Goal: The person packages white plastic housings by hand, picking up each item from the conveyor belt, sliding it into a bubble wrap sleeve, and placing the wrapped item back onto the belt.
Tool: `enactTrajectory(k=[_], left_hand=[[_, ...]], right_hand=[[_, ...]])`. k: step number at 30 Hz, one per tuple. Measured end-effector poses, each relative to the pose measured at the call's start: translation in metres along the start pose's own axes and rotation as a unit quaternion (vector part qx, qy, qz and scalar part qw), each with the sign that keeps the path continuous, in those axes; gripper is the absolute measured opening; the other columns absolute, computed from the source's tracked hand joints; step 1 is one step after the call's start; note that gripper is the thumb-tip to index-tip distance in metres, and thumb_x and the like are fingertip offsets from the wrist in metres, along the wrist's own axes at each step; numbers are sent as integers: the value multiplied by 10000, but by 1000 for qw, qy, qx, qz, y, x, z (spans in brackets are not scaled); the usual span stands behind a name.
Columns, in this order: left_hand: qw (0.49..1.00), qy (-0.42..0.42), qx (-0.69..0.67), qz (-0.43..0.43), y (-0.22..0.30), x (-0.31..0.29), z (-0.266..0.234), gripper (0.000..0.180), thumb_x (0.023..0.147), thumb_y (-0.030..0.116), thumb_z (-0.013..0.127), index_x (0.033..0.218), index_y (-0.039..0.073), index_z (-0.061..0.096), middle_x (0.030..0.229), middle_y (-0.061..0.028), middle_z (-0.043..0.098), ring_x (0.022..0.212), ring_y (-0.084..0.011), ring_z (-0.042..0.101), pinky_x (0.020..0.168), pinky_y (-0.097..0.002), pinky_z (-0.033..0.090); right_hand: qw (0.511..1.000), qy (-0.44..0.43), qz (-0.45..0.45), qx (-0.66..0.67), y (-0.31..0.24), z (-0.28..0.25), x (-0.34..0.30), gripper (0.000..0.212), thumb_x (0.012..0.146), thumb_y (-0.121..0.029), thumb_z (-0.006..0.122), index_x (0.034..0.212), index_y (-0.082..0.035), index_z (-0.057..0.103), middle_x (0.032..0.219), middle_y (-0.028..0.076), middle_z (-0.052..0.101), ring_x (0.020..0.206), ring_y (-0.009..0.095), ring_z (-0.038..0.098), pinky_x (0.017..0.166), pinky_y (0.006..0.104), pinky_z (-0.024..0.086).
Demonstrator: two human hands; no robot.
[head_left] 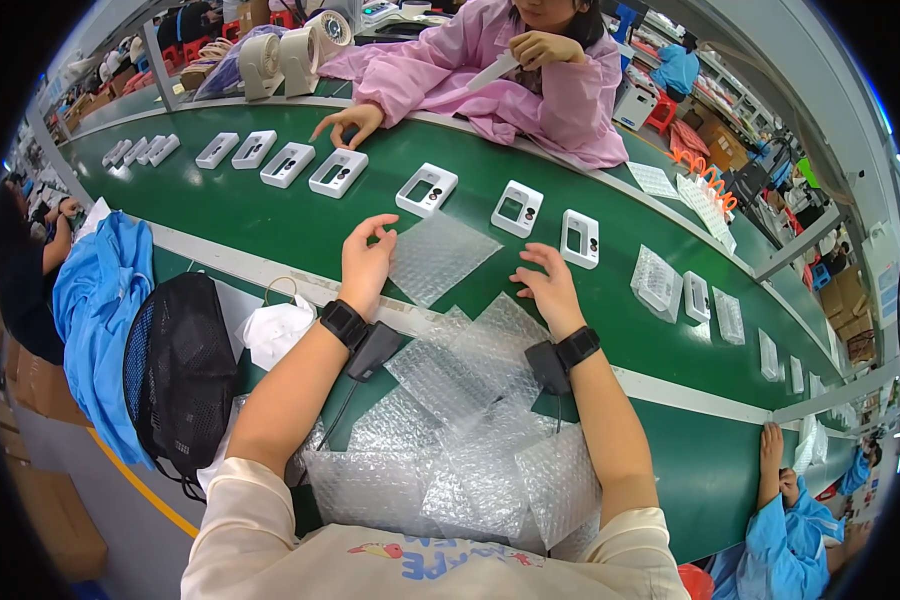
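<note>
Head view is showing both bare hands reaching out over a green belt (310,217), kinda angling in toward each other. Left hand (368,262) is pointing forward with its fingers curling loosely to the right, right at the edge of a clear bubble wrap sheet (440,260). Honestly can't tell if it's pinching that sheet or just hovering beside it. The sheet is stretching out over the belt between the two hands, its far corner sitting right by a white housing (444,186). Right hand (550,290) is leaning in to the left, fingers half bent, spreading apart and holding nothing. Both wrists are wearing black bands (344,323), and a pile of bubble wrap (480,440) is lying between the forearms.

As for writing, the cream shirt (305,565) is sporting blue lettering (440,562) next to a little red bird-like print (372,550). White papers (708,212) across the belt are showing marks way too small to read.
</note>
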State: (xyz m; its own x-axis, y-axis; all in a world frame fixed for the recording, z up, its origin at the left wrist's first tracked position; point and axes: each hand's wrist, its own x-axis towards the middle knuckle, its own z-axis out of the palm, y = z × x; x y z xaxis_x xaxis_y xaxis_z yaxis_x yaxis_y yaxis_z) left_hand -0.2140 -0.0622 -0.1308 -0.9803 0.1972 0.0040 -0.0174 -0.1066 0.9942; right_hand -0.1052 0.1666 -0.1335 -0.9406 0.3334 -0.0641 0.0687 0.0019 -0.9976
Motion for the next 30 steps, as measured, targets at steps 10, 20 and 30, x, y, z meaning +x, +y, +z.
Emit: enactTrajectory(k=[10, 20, 30], left_hand=[[997, 15, -70, -15, 1, 6, 0, 213, 831, 59, 553, 1031, -14, 550, 931, -58, 600, 689, -79, 551, 599, -195, 451], [989, -114, 38, 90, -7, -3, 8, 239, 769, 63, 647, 984, -21, 584, 838, -34, 608, 776, -80, 564, 669, -201, 457], [808, -50, 382, 445, 4, -11, 6, 99, 683, 72, 677, 755, 50, 615, 673, -50, 590, 563, -190, 523, 521, -270, 394]], right_hand=[[963, 64, -111, -238, 26, -9, 37, 462, 765, -73, 591, 1197, -60, 428, 798, 52, 556, 606, 129, 520, 564, 247, 419], [898, 82, -71, -427, 17, -13, 50, 542, 721, -244, 588, 1227, -136, 427, 734, 148, 594, 716, 331, 583, 648, 389, 452], [916, 84, -19, -392, 14, -19, 45, 326, 743, -233, 554, 1034, -89, 522, 776, 167, 596, 704, 329, 581, 608, 391, 432]])
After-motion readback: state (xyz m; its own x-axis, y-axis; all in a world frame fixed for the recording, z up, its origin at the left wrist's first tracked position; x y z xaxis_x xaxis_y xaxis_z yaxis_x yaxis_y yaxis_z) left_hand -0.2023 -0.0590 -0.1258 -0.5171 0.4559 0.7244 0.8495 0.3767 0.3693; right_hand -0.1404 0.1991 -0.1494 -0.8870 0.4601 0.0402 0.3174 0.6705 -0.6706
